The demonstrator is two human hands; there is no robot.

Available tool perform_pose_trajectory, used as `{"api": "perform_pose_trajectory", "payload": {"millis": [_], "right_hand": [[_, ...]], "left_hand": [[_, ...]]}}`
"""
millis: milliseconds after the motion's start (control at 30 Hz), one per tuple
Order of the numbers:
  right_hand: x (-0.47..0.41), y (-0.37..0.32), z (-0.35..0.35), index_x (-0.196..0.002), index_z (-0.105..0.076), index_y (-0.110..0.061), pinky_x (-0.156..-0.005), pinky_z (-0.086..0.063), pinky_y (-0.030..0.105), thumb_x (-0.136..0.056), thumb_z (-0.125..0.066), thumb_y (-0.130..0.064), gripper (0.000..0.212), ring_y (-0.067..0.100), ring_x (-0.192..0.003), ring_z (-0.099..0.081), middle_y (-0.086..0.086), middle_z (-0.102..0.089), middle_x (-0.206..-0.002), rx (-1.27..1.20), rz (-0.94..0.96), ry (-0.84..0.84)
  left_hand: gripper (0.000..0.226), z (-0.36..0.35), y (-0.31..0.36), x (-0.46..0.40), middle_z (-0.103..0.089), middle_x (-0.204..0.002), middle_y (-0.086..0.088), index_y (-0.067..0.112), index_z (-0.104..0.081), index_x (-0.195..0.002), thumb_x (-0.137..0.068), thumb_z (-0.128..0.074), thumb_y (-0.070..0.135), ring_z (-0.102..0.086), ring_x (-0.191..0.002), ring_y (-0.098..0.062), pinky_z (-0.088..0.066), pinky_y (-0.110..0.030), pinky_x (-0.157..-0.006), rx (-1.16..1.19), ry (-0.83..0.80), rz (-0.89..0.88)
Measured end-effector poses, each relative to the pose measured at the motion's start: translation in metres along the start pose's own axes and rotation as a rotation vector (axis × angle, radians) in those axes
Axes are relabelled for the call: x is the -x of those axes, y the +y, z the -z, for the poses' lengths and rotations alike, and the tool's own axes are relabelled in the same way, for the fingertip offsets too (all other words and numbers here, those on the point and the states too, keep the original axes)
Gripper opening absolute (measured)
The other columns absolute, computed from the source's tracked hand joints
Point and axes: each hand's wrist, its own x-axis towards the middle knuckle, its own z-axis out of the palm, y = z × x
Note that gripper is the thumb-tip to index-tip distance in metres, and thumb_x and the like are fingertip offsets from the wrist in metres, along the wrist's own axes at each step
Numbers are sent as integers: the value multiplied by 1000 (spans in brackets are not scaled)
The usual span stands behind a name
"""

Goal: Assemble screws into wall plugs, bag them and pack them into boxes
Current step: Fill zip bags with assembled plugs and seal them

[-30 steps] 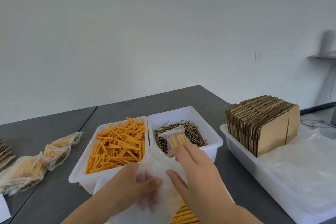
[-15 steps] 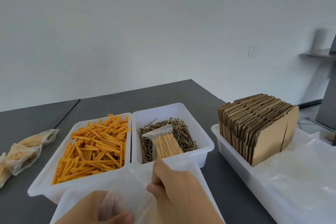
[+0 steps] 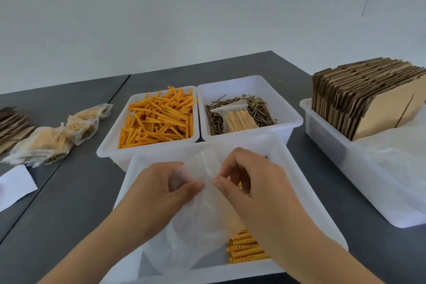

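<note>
Hands: two, a left hand [image 3: 161, 188] and a right hand [image 3: 251, 182], both pinching one clear bag [image 3: 202, 214].
White bins: four. Far left, the plug bin [image 3: 110, 145]; far middle, the screw bin [image 3: 292, 120]; near middle, the near bin [image 3: 306, 196]; right, the box bin [image 3: 345, 168].
Orange wall plugs [image 3: 159, 120]: too many to count.
Screws [image 3: 260, 110]: too many to count.
Filled bag on the screws [image 3: 238, 119]: one.
Filled bags on the table at left [image 3: 62, 134]: a pile, at least three.
Flat cardboard boxes [image 3: 368, 101]: one upright stack, sheets uncountable.
White paper [image 3: 16, 185]: one, near left.
</note>
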Motion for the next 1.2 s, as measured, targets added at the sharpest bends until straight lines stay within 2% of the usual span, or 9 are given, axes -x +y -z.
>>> {"api": "perform_pose_trajectory", "payload": {"millis": [200,300,367,467,567,633,733,900,1200], "right_hand": [[-5,-5,-8,-81,-56,-18,-75,-58,26,-93,-64,-22,15,8,-75,-68,-1,-73,-80,-148,-191,-212],[-18,-2,-8,-92,-46,-6,-71,-62,41,-101,-51,-11,12,29,-76,-74,17,-74,-89,-509,-433,-351],[-27,2,-6,-97,-47,-7,-71,-62,41,-102,-49,-13,7,34,-81,-74,17,-74,-99,-621,-501,-424],[-35,13,-4,-119,-51,-8,-79,-60,45,-103,-46,-20,21,37,-94,-71,10,-71,-109,-949,-543,-636],[-38,22,3,-121,-58,-13,-97,-51,46,-101,-42,-30,30,29,-111,-65,10,-67,-122,-1047,-559,-794],[-39,29,11,-119,-58,-15,-94,-55,42,-101,-45,-32,28,26,-105,-69,11,-72,-113,-821,-595,-717],[-31,42,30,-98,-62,-35,-80,-56,30,-96,-53,-41,10,7,-86,-67,-11,-70,-91,144,-233,-552],[-15,52,32,-105,-54,-36,-99,-32,33,-88,-57,-59,30,14,-104,-50,-15,-55,-104,1125,-13,-1014],[-24,54,32,-112,-54,-23,-102,-21,40,-99,-43,-51,33,17,-102,-45,-4,-54,-108,1268,223,-1199]], "left_hand": [[23,5,5,8,-69,-77,11,28,-67,-83,-82,-70,51,-63,-73,-5,-50,-21,-65,-183,42,-5],[88,7,3,5,-51,-133,20,42,-32,-143,-67,-55,79,-47,-124,-8,-40,-37,-105,-524,84,-111],[123,6,5,5,-33,-152,20,46,3,-152,-51,-46,96,-22,-140,-6,-13,-46,-118,-502,-37,-214],[136,-9,0,3,-32,-151,17,52,25,-146,-45,-57,94,-17,-133,-1,2,-48,-116,-502,-173,-290],[117,-21,-11,-3,-50,-126,16,46,9,-147,-64,-72,64,-40,-117,-5,-24,-45,-115,-447,-149,-308],[105,-21,-20,-8,-47,-114,22,43,-1,-144,-68,-72,59,-46,-107,-2,-35,-33,-99,-417,-151,-297],[102,-23,-33,-9,-38,-112,30,46,-4,-143,-68,-68,68,-39,-105,6,-27,-27,-97,-513,-219,-284],[103,-31,-35,-8,-35,-138,38,54,0,-146,-69,-65,74,-31,-121,14,-22,-29,-99,-482,-419,-289],[110,-38,-36,-2,-29,-144,36,58,21,-143,-73,-62,78,-30,-123,13,-23,-27,-105,-484,-550,-299]]}}
